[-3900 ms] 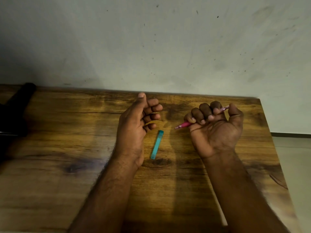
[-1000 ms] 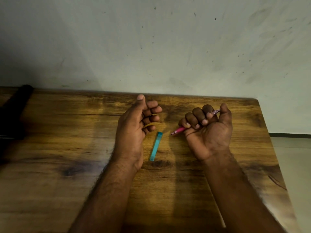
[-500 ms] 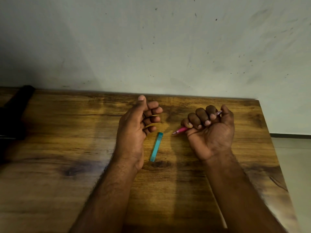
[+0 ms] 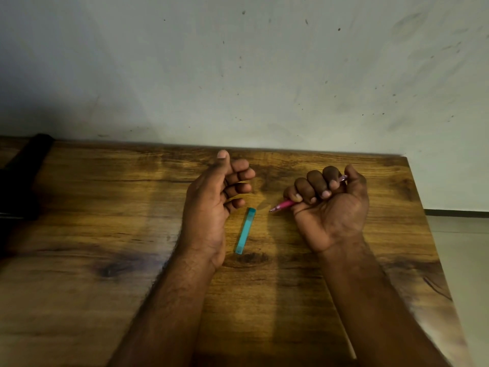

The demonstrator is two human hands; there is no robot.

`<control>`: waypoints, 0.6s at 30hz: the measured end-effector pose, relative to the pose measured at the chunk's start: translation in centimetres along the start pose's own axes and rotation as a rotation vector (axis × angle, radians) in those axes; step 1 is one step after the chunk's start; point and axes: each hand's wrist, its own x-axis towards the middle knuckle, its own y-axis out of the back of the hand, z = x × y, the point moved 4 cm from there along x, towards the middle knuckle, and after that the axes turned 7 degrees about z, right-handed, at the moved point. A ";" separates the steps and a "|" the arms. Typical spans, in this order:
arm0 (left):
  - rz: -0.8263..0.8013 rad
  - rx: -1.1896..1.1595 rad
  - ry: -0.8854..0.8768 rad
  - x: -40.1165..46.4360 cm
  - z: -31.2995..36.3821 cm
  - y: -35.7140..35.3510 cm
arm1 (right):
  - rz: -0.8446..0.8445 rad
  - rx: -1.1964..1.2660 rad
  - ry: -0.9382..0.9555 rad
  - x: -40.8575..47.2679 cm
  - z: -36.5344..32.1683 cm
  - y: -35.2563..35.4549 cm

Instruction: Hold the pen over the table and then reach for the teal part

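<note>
My right hand [image 4: 328,205] is turned palm up over the wooden table [image 4: 105,207], its fingers curled round a pink pen [image 4: 283,205]. The pen's tip pokes out to the left and its clear end shows beside the thumb. My left hand [image 4: 211,205] rests on its edge on the table with loosely curled fingers and holds nothing. A slim teal case [image 4: 245,230] lies flat between the two hands, just right of my left palm and apart from it.
A dark black object [image 4: 23,176] lies at the table's far left. A pale, speckled wall [image 4: 238,75] rises behind the table. The table's right edge [image 4: 423,229] drops to a light floor.
Almost nothing has changed. My right hand drifted a little left with the pen and came back slightly; my left hand and the teal case stayed put.
</note>
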 end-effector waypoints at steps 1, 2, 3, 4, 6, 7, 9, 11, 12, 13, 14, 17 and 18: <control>-0.001 0.001 -0.002 0.0 0.0 0.0 | -0.002 -0.001 0.003 0.0 0.0 0.0; -0.002 0.002 -0.004 0.0 0.0 0.0 | -0.005 0.001 0.000 0.0 -0.1 0.0; -0.004 0.002 -0.006 0.0 0.0 0.0 | -0.008 0.005 -0.007 0.0 0.0 0.0; -0.005 0.002 -0.007 -0.1 0.0 0.0 | -0.013 0.010 -0.016 0.0 0.0 0.0; -0.006 0.000 -0.006 -0.1 0.0 0.0 | -0.021 0.011 -0.024 -0.1 0.1 -0.1; -0.005 -0.002 -0.003 0.0 0.0 0.0 | -0.023 0.006 -0.016 -0.1 0.1 -0.1; -0.005 -0.012 0.007 0.0 0.1 0.0 | -0.019 -0.002 0.002 -0.1 0.1 -0.1; -0.006 -0.014 0.010 0.0 0.1 0.0 | -0.017 0.005 0.001 -0.1 0.0 -0.1; -0.006 -0.013 0.009 0.0 0.1 0.0 | -0.020 0.010 -0.006 -0.2 0.1 -0.1; -0.005 -0.012 0.007 0.0 0.1 0.0 | -0.024 0.011 -0.010 -0.2 0.1 0.0; -0.004 -0.011 0.007 0.0 0.1 0.0 | -0.028 0.009 -0.009 -0.2 0.2 0.0; 0.002 -0.008 0.000 -0.1 0.2 0.0 | -0.031 -0.001 0.005 -0.1 0.2 -0.1; 0.004 -0.007 -0.001 -0.1 0.2 0.0 | -0.032 0.000 0.004 -0.1 0.2 -0.1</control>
